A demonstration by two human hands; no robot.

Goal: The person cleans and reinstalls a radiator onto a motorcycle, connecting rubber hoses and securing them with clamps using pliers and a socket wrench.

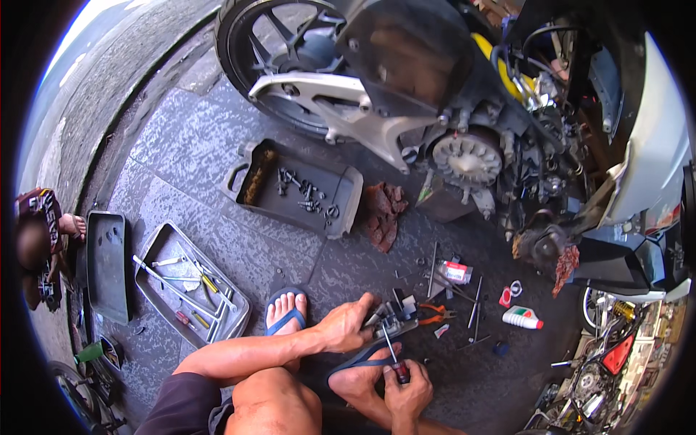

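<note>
My left hand [346,323] grips a small grey metal engine part [392,319] and presses it down near my right foot. A screwdriver [392,357] with a dark red handle sits in my right hand [408,392], its shaft pointing up into the part. Both my feet wear blue flip-flops; the left foot [286,310] rests beside the tool tray. Orange-handled pliers [435,314] lie just right of the part.
A scooter [464,94] with its engine and rear wheel exposed stands ahead. A dark tray [297,190] holds bolts. A grey tray [190,284] holds wrenches and screwdrivers. A rag [382,210], a white bottle [522,317] and loose tools lie on the paving. Another person [40,246] sits at left.
</note>
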